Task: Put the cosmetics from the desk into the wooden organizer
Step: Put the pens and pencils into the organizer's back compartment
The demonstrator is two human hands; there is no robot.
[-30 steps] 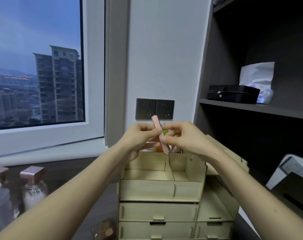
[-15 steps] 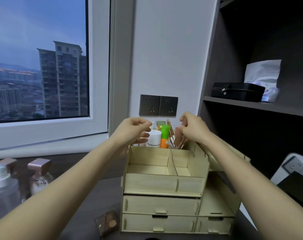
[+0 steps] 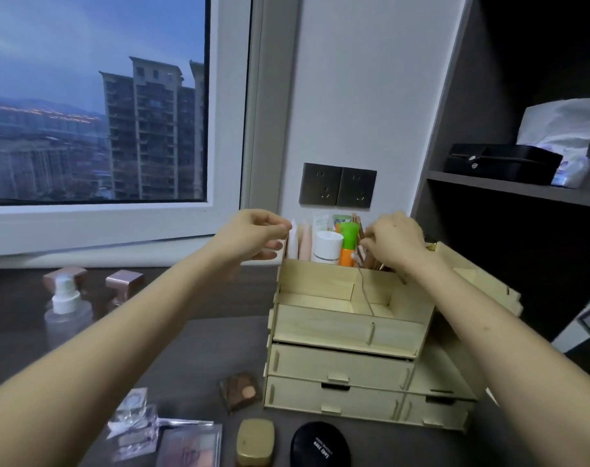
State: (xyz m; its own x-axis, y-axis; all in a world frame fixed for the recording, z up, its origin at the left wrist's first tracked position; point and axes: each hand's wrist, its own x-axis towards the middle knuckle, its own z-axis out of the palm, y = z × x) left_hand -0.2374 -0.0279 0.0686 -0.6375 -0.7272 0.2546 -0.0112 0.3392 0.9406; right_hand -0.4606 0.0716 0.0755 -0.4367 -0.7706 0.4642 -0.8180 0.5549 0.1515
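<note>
Two hands work apart over the wooden organizer (image 3: pixel 347 326): the right hand (image 3: pixel 396 244) pinches into the slim sticks (image 3: pixel 358 230), seemingly seating one upright, while the left hand (image 3: pixel 253 235) hovers loosely curled, empty.

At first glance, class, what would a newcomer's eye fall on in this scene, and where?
The left hand and right hand reach to the back row of tubes in the pale wooden organizer at centre, where a green-capped orange bottle stands out. Left, a window shows tower blocks; a black compact and gold case lie on the desk in front.
</note>
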